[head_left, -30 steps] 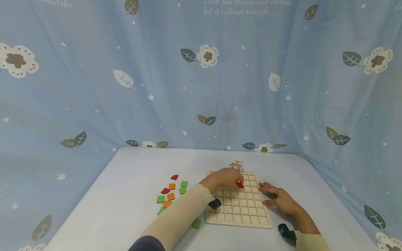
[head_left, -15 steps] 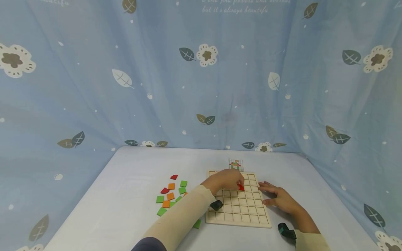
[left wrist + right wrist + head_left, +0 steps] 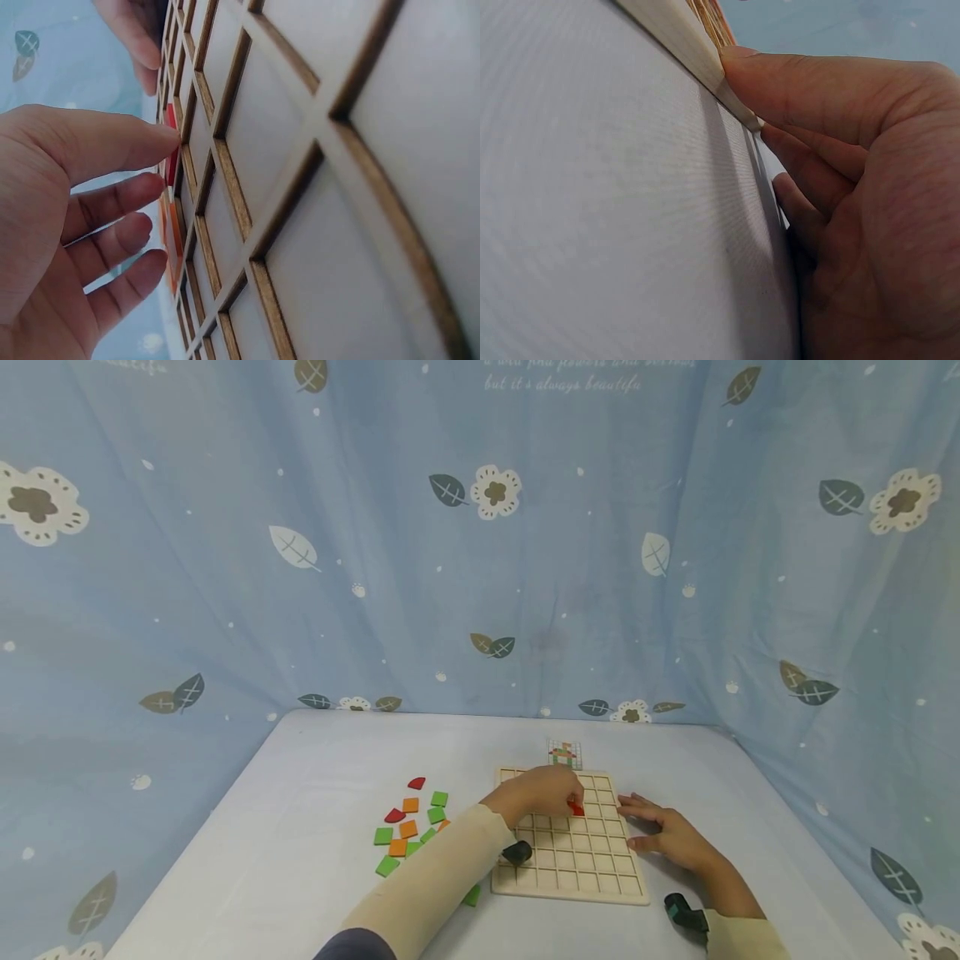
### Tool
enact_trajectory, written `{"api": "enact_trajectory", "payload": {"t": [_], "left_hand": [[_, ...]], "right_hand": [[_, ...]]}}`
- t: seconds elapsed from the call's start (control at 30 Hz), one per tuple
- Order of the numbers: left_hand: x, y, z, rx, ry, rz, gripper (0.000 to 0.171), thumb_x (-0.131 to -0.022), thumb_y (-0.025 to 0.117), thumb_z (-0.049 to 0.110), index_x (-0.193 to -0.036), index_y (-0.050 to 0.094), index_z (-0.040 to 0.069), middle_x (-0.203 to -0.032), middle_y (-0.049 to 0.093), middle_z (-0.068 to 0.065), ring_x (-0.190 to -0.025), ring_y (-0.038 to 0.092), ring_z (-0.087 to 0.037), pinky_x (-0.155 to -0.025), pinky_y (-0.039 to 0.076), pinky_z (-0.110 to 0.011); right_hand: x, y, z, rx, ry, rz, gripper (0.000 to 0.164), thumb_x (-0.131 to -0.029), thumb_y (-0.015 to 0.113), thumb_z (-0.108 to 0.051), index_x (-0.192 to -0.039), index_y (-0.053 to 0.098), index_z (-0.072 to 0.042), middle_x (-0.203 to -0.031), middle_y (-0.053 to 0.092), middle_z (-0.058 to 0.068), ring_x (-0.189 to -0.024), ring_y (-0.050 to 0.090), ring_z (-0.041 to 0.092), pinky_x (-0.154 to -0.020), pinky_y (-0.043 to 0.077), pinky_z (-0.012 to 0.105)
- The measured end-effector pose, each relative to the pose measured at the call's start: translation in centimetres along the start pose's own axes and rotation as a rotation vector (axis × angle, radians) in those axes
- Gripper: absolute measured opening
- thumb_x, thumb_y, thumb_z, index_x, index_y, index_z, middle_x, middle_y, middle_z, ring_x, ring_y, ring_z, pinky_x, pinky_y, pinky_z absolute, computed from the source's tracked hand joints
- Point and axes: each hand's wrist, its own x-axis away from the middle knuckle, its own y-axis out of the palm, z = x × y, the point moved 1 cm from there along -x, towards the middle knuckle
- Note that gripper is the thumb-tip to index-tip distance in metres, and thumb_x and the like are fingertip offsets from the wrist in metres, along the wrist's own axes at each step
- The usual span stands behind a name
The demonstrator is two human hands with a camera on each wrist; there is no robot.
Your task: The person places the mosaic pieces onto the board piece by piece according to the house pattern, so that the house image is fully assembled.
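Note:
My left hand (image 3: 542,789) is low over the middle of a pale wooden grid board (image 3: 558,883), pinching a small red tile (image 3: 577,808) with a curved edge. In the left wrist view, the thumb (image 3: 112,141) meets the red tile at its cell, while the other fingers hang loosely below. An orange tile (image 3: 172,236) lies on the board beside the red one. My right hand (image 3: 669,833) rests at the board's right edge; in the right wrist view the thumb (image 3: 802,86) touches the rim (image 3: 705,75) and the fingers extend along the side.
Loose green tiles (image 3: 383,836), orange tiles (image 3: 410,805) and red quarter-round tiles (image 3: 416,783) are scattered left of the board. Behind it lies a printed pattern card (image 3: 564,754). A blue floral curtain (image 3: 480,568) hangs behind the white table (image 3: 337,760).
The red tile in my left hand has moved slightly nearer and down to lie at a board cell, and less of it shows. My right hand stays at the board's edge.

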Motion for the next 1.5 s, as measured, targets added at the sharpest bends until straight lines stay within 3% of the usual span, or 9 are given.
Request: {"api": "enact_trajectory", "payload": {"t": [0.43, 0.9, 1.2, 1.5], "left_hand": [[0.3, 0.0, -0.1, 0.019, -0.016, 0.011, 0.02, -0.085, 0.066, 0.006, -0.078, 0.065, 0.025, -0.073, 0.055, 0.01, -0.062, 0.042, -0.008, -0.056, 0.035, -0.022], [2.1, -0.5, -0.6, 0.005, -0.046, 0.029, 0.009, -0.09, 0.069, 0.017, -0.096, 0.073, 0.022, -0.085, 0.058, 0.014, -0.073, 0.048, -0.004, -0.066, 0.041, -0.02], [4.1, -0.7, -2.3, -0.005, -0.098, 0.03, 0.018, -0.088, 0.071, 0.018, -0.105, 0.073, 0.022, -0.095, 0.063, 0.014, -0.086, 0.056, -0.002, -0.077, 0.046, -0.022], [7.2, -1.3, -4.6, -0.06, -0.165, 0.026, 0.019, -0.087, 0.069, 0.016, -0.105, 0.073, 0.02, -0.097, 0.064, 0.01, -0.085, 0.056, -0.005, -0.077, 0.047, -0.025]], "right_hand": [[-0.3, 0.0, -0.3, 0.024, -0.003, -0.005, 0.06, -0.074, 0.082, -0.028, -0.126, 0.064, -0.003, -0.145, 0.044, 0.018, -0.138, 0.024, 0.047, -0.104, 0.018, 0.067], [-0.2, 0.1, -0.4, 0.029, -0.002, -0.007, 0.06, -0.074, 0.082, -0.027, -0.126, 0.064, -0.002, -0.144, 0.045, 0.019, -0.138, 0.023, 0.047, -0.104, 0.017, 0.067], [-0.1, -0.1, 0.1, 0.025, 0.012, 0.0, 0.061, -0.074, 0.082, -0.027, -0.127, 0.064, -0.002, -0.145, 0.044, 0.019, -0.138, 0.023, 0.047, -0.104, 0.018, 0.067], [0.0, 0.0, 0.1, -0.01, 0.009, -0.01, 0.062, -0.074, 0.082, -0.025, -0.128, 0.062, -0.001, -0.145, 0.044, 0.019, -0.138, 0.024, 0.046, -0.104, 0.019, 0.067]]}}
